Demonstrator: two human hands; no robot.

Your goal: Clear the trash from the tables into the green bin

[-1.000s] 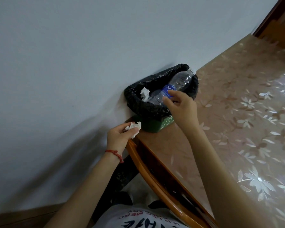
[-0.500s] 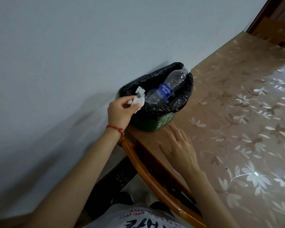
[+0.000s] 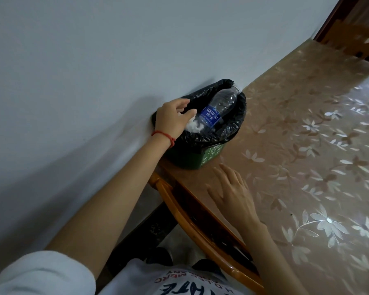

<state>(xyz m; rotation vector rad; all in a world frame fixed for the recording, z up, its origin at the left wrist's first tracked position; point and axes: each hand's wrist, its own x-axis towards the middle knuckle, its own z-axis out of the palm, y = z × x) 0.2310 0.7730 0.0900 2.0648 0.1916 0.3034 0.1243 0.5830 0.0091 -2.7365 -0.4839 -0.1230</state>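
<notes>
A small green bin [image 3: 209, 155] with a black liner [image 3: 237, 116] stands on the table's corner against the wall. A clear plastic bottle [image 3: 219, 107] with a blue label lies slanted inside it, neck poking over the far rim. Crumpled white tissue [image 3: 193, 127] lies in the bin beside the bottle. My left hand [image 3: 172, 119], a red string on the wrist, hovers over the bin's near-left rim with loosened fingers, just above the tissue. My right hand [image 3: 232, 192] rests flat on the table in front of the bin, holding nothing.
The table [image 3: 307, 135] wears a brown floral cover and runs along a pale wall [image 3: 94, 71]. A curved wooden chair back [image 3: 190, 211] sits between me and the table edge. Another wooden chair [image 3: 354, 39] stands at the far end.
My right hand let go of the bottle in the bin and came down flat on the table. My left hand carried the tissue up over the bin and its fingers loosened.
</notes>
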